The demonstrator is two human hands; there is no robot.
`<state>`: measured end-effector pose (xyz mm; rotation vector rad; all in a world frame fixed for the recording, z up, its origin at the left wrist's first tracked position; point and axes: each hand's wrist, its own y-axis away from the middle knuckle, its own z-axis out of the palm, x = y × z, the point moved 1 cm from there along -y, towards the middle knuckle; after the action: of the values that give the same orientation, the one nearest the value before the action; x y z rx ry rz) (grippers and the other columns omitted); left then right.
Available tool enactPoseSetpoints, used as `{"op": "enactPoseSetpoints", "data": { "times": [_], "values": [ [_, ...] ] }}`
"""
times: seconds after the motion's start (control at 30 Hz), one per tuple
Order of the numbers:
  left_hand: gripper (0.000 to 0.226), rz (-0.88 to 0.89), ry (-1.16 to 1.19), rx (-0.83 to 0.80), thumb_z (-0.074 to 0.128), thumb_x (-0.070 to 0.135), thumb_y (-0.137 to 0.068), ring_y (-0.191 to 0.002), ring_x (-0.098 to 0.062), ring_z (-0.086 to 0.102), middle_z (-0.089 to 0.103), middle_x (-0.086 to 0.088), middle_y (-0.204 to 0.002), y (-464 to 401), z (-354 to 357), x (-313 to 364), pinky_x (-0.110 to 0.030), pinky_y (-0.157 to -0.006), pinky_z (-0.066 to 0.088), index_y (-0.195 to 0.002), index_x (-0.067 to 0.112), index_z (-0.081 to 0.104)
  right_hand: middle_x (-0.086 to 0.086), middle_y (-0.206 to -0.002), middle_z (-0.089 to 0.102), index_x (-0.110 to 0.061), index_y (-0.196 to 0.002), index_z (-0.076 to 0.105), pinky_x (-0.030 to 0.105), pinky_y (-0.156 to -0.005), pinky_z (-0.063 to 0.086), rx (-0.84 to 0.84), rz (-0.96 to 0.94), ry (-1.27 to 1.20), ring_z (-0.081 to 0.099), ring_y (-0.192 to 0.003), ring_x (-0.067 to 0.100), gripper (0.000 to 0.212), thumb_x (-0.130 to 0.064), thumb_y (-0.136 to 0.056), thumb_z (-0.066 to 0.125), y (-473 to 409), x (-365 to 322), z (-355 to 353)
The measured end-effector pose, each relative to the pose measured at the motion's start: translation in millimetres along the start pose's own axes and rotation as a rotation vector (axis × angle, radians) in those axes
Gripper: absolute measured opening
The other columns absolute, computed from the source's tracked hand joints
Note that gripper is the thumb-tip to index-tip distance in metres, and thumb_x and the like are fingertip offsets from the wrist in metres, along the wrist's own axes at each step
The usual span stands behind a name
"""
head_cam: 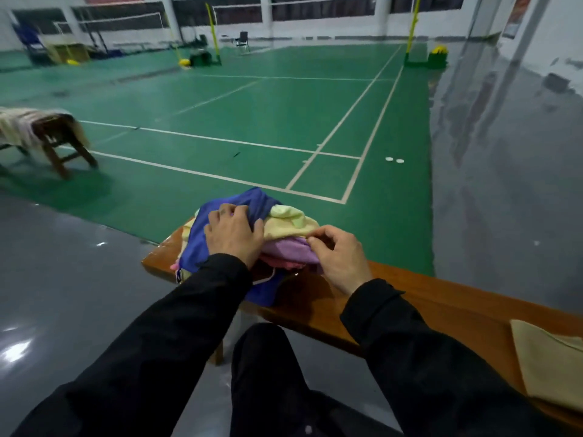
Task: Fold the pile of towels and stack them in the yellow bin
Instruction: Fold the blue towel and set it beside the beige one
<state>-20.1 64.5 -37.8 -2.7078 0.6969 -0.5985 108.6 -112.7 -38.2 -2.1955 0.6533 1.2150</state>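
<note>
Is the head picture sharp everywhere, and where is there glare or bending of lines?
Head view: the towels and both hands, left hand and right hand, are fairly sharp; the stool at left is blurred; glare spots on the grey floor; court lines and bench look bent by the wide lens.

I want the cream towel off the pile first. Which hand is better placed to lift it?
Probably the right hand: its fingertips pinch at the cream towel; the left hand grips the blue towel.
</note>
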Motion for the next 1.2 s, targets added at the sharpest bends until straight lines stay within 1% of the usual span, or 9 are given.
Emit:
{"op": "enactPoseSetpoints", "data": {
  "times": [0.13,0.4,0.6,0.73,0.8,0.93,1.0,1.1,1.2],
  "values": [
    [0.058,-0.056,0.046,-0.108,0.056,0.059,-0.088,-0.119,-0.038,0.053,0.057,-0.015,-0.127,-20,8,-25,-0.048,-0.101,0.046,-0.127,0.016,0.063,-0.012,-0.09,0.072,-0.027,-0.097,0.075,0.037,-0.079,0.058,-0.045,0.033,0.053,0.067,-0.084,0.01,0.01,-0.028,-0.097,0.066,7,5,-4],
    [0.024,0.214,-0.023,0.027,0.051,0.032,-0.094,-0.097,-0.037,0.061,0.065,-0.014,-0.106,-29,5,-5,-0.045,-0.079,0.052,-0.101,0.015,0.066,-0.012,-0.091,0.073,-0.026,-0.097,0.077,0.021,-0.073,0.049,-0.061,0.061,0.099,0.064,-0.087,0.005,0.011,-0.027,-0.097,0.066,16,10,-33],
    [0.022,0.014,0.514,0.309,0.044,0.025,-0.104,-0.093,-0.044,0.062,0.066,-0.025,-0.104,-43,-49,23,-0.042,-0.076,0.043,-0.116,0.01,0.056,-0.012,-0.09,0.072,-0.025,-0.097,0.075,0.02,-0.076,0.049,-0.041,0.052,0.083,0.066,-0.087,0.004,0.01,-0.023,-0.098,0.065,16,6,-57],
    [0.024,0.272,0.791,0.494,0.043,0.021,-0.104,-0.083,-0.018,0.052,0.061,-0.008,-0.094,-37,-118,75,-0.029,-0.074,0.037,-0.113,0.002,0.055,-0.005,-0.096,0.073,-0.023,-0.108,0.072,0.036,-0.086,0.059,0.14,-0.029,-0.094,0.069,-0.092,0.011,0.015,-0.015,-0.097,0.066,13,-9,-79],
    [0.018,0.465,0.868,0.392,0.046,0.019,-0.103,-0.078,-0.007,0.051,0.058,0.002,-0.089,-21,-136,108,-0.023,-0.074,0.041,-0.108,0.005,0.056,-0.003,-0.109,0.071,-0.023,-0.12,0.067,0.036,-0.089,0.058,0.194,-0.15,-0.221,0.067,-0.1,0.011,0.025,-0.013,-0.097,0.066,16,-24,-94],
    [0.006,0.664,1.014,-0.08,0.055,0.019,-0.097,-0.072,0.008,0.054,0.06,0.012,-0.079,25,-121,160,-0.011,-0.072,0.042,-0.096,0.015,0.059,-0.004,-0.15,0.049,-0.031,-0.152,0.037,0.028,-0.111,0.044,0.01,-0.373,-0.357,0.05,-0.137,0.009,0.068,-0.01,-0.094,0.066,26,-43,-115],
    [0.007,0.617,1.136,-0.292,0.059,0.022,-0.095,-0.075,0.004,0.057,0.063,0.01,-0.079,39,-103,174,-0.013,-0.074,0.045,-0.093,0.015,0.062,-0.002,-0.141,0.057,-0.028,-0.154,0.035,0.026,-0.106,0.047,-0.015,-0.326,-0.33,0.057,-0.129,0.006,0.077,-0.001,-0.091,0.07,28,-39,-123],
    [0.011,0.492,1.273,-0.563,0.058,0.014,-0.1,-0.079,-0.003,0.06,0.066,0.005,-0.082,47,-76,184,-0.016,-0.078,0.047,-0.092,0.011,0.064,-0.011,-0.092,0.071,-0.023,-0.137,0.054,0.018,-0.08,0.052,-0.013,-0.163,-0.28,0.068,-0.086,0.001,0.062,0.005,-0.085,0.074,34,-22,-145],
    [0.017,0.499,1.223,-0.673,0.055,0.006,-0.101,-0.078,-0.001,0.061,0.069,0.011,-0.078,49,-56,194,-0.017,-0.08,0.048,-0.089,0.013,0.064,0.0,-0.097,0.076,-0.023,-0.108,0.07,0.027,-0.084,0.055,-0.005,-0.079,-0.134,0.069,-0.089,0.008,0.028,-0.011,-0.085,0.081,45,-1,-170]
  ]
}}
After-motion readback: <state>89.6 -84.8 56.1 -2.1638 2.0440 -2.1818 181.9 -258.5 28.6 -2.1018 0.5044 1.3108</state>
